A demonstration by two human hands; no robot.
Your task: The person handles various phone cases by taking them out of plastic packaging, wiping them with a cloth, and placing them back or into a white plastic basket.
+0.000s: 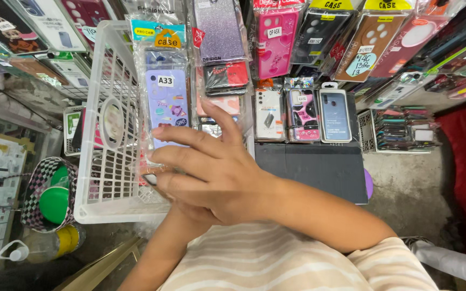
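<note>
Sleeve: my striped cream sleeve (276, 258) fills the bottom of the view, nearest to me.
Right hand: my right hand (217, 172) reaches across from the right, fingers (184, 134) stretched out and only loosely curled, their tips laid on the clear packet of the lilac phone case (165, 99). I cannot tell whether they pinch it or just press on it.
Left hand: my left hand (182, 213) is almost wholly hidden under the right one; only the wrist and forearm show, coming up from below. I cannot tell how its fingers stand or what they have hold of.
Lilac phone case: it stands upright in its clear packet with a teal and yellow header card, small stickers printed on its back, right in front of my fingers and against the right wall of the white basket (109, 161).
White basket: a slatted plastic one, tipped towards me, just left of my hands; a round white ring shows through its slats.
Checked bag: a black-and-white checked bag (41, 188) sits left of the basket, with green lids (54, 203) inside it and a yellow lid just below.
Dark folio: a flat black cover (314, 170) lies to the right of my hand.
Boxed cases: three upright packets (303, 116) stand just beyond the folio, white, pink and blue.
Hanging cases: rows of packeted phone cases (276, 37) hang across the far top, glittery purple, pink, black and brown among them.
Stacked cases: a small white tray of cases on edge (403, 129) sits far right.
</note>
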